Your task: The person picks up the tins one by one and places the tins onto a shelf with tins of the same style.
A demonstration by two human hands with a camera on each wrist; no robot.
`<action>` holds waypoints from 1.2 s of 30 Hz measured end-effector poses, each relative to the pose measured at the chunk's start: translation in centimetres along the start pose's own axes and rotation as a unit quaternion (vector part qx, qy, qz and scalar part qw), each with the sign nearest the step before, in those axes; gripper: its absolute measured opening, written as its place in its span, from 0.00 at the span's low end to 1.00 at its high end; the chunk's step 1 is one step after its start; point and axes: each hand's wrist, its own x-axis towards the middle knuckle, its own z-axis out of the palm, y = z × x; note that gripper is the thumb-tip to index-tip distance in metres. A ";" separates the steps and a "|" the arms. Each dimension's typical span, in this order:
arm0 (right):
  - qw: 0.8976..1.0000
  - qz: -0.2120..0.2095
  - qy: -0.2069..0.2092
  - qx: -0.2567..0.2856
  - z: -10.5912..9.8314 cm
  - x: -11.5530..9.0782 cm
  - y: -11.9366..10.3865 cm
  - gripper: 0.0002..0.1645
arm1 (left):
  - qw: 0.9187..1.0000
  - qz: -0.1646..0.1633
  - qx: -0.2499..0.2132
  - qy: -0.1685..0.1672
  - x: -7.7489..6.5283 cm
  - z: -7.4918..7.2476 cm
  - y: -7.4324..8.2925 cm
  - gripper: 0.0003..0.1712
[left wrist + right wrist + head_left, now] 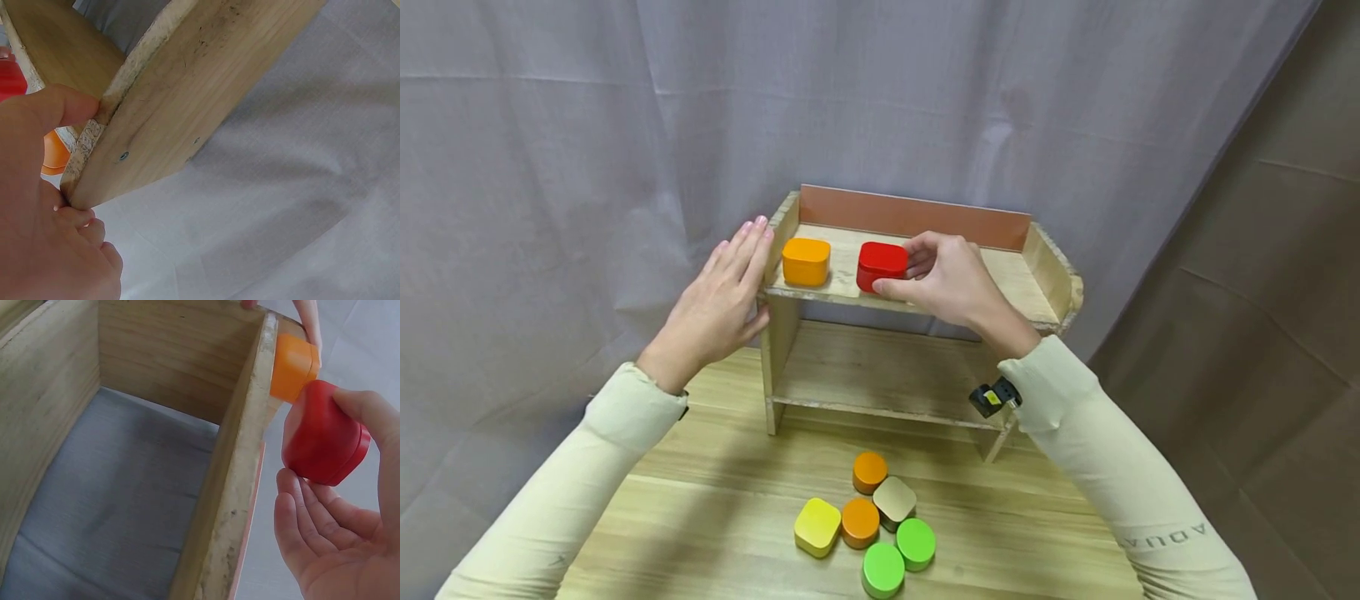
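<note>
My right hand point(951, 279) pinches a small red box point(882, 265) with rounded corners between thumb and fingertips. In the right wrist view a seam like a lid's runs round the red box point(322, 434). It is at the front of the top board of a small wooden shelf point(842, 304). To its left on that board sits an orange box point(806, 262) of the same shape. My left hand point(722, 292) holds the shelf's left side panel, thumb by the front edge. In the left wrist view the fingers of that hand point(50, 206) wrap the panel's corner.
On the wooden table point(700, 500) before the shelf lie several small boxes: a yellow one point(817, 527), a beige one point(895, 500), round orange ones point(860, 522) and round green ones point(883, 570). A grey curtain point(587, 167) hangs behind the shelf.
</note>
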 end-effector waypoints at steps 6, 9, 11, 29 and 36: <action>1.000 0.005 -0.012 0.007 0.7 0.6 0.2 0.35 | 1.000 -0.003 -0.004 -0.005 0.0 0.0 0.0 0.58; 1.000 0.006 -0.013 0.007 1.1 0.8 0.3 0.35 | 1.000 -0.003 -0.004 -0.006 -0.1 0.1 0.1 0.58; 1.000 0.009 -0.012 0.005 1.3 1.0 0.4 0.35 | 1.000 -0.002 -0.004 -0.005 -0.1 0.1 0.1 0.58; 1.000 0.020 -0.023 0.004 1.9 1.6 1.0 0.36 | 1.000 0.001 -0.003 -0.002 0.0 0.2 0.2 0.58; 0.999 0.024 -0.027 0.007 1.9 1.4 1.0 0.35 | 1.000 0.003 -0.004 -0.001 0.0 0.1 0.3 0.58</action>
